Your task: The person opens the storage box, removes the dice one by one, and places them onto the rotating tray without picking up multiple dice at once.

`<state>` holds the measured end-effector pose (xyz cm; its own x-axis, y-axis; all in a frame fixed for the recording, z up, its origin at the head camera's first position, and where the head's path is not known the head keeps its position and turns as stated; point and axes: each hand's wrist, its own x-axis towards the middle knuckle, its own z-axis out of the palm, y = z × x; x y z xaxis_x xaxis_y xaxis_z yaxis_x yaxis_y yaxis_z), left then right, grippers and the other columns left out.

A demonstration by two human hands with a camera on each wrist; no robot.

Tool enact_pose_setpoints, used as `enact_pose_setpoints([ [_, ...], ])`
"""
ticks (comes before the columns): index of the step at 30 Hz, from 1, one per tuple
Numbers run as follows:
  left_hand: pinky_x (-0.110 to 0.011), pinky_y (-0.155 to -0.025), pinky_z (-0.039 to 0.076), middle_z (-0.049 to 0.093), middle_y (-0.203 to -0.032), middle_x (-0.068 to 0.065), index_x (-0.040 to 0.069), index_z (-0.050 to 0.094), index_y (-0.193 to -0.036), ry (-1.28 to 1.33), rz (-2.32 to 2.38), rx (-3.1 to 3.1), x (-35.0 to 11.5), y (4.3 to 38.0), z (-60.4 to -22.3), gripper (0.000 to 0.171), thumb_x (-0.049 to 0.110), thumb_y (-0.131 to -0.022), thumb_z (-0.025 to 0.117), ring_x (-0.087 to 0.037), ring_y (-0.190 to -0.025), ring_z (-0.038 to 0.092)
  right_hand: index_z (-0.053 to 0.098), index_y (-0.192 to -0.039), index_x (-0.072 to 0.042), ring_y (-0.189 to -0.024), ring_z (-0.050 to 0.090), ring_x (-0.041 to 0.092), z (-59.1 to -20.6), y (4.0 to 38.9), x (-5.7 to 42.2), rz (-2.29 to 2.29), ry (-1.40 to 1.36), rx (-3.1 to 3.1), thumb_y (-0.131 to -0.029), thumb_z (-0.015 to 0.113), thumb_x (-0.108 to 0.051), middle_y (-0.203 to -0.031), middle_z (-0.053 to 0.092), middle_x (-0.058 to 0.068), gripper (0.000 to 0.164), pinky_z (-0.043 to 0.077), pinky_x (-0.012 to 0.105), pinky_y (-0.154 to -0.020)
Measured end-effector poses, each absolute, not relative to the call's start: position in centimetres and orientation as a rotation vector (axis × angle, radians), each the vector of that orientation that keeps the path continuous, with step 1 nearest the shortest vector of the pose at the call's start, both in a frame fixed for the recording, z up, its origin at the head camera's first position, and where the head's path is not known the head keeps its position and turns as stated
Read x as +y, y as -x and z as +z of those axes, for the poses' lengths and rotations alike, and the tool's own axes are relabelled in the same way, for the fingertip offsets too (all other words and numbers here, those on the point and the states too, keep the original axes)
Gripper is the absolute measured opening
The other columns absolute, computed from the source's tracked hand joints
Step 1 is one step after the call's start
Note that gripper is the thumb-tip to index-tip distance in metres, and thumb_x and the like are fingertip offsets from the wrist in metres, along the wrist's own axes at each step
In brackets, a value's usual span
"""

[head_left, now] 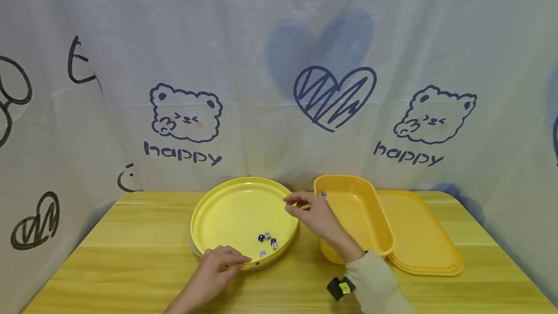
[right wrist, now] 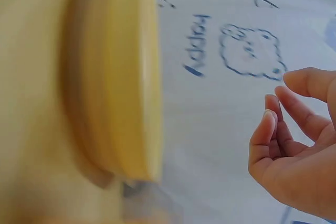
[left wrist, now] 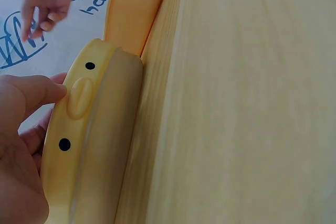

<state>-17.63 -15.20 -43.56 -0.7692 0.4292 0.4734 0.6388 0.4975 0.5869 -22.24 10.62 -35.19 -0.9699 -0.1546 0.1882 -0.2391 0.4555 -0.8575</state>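
Along the near edge of a round yellow tray [head_left: 226, 217], the left hand [head_left: 215, 268] comes in from the lower left and grasps the rim, thumb against the outer wall, other fingers bent behind it. Blue and white dice [head_left: 267, 235] lie inside the tray, toward its near right side. Raised between the tray and an open orange box [head_left: 383, 222], the right hand [head_left: 316, 214] points leftward, its forearm slanting up from a pale sleeve [head_left: 377, 280]. Its fingers curve loosely toward the thumb, released, a gap at the tips. More dice [head_left: 324, 195] show in the box's far left corner. An orange lid [head_left: 425, 231] lies on the tabletop [head_left: 131, 246], partly hidden by the box.
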Motion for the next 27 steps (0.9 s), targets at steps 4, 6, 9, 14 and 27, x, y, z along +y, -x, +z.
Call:
enact_pose_setpoints([
  [4,-0.031,-0.073,0.032,0.068,-0.089,0.015,0.016,0.077,-0.096,0.89,-1.145,-2.495,-15.2,17.6,-43.7,0.018,0.005,-0.082,0.073,-0.001,-0.08,0.053,0.068,-0.113,-0.004,-0.096,0.058,0.023,-32.6,23.7,12.6,1.554,-0.335,-2.601,-0.094,0.064,-0.014,-0.106,0.067,0.006,0.022,0.048,0.037,-0.085],
  [6,-0.031,-0.073,0.032,0.068,-0.089,0.015,0.016,0.077,-0.096,0.895,-1.14,-2.495,-15.2,17.7,-43.7,0.019,0.005,-0.082,0.073,-0.002,-0.08,0.054,0.066,-0.118,-0.002,-0.102,0.058,0.025,-31.6,24.8,13.8,1.577,-0.326,-2.602,-0.095,0.061,-0.015,-0.112,0.066,0.01,0.026,0.046,0.04,-0.09],
  [9,-0.031,-0.074,0.033,0.068,-0.089,0.015,0.016,0.077,-0.096,0.905,-1.14,-2.491,-15.2,17.8,-43.8,0.018,0.005,-0.083,0.072,-0.002,-0.081,0.054,0.062,-0.123,0.001,-0.108,0.056,0.028,-30.8,26.5,15.5,1.618,-0.297,-2.591,-0.097,0.059,-0.015,-0.119,0.063,0.015,0.03,0.043,0.042,-0.095],
  [14,-0.031,-0.073,0.033,0.068,-0.089,0.015,0.016,0.077,-0.096,0.914,-1.122,-2.468,-15.2,17.8,-43.9,0.019,0.004,-0.082,0.073,-0.002,-0.081,0.055,0.058,-0.125,0.005,-0.109,0.055,0.03,-31.4,28.9,17.6,1.651,-0.26,-2.582,-0.096,0.059,-0.012,-0.121,0.061,0.019,0.033,0.041,0.041,-0.098],
  [27,-0.032,-0.075,0.033,0.068,-0.09,0.015,0.016,0.077,-0.098,0.902,-1.153,-2.5,-15.4,17.7,-43.8,0.018,0.005,-0.084,0.071,-0.002,-0.083,0.055,0.062,-0.119,0.004,-0.106,0.056,0.03,-37.3,32.5,19.4,1.718,0.033,-2.615,-0.093,0.064,-0.01,-0.117,0.063,0.017,0.03,0.042,0.043,-0.097],
])
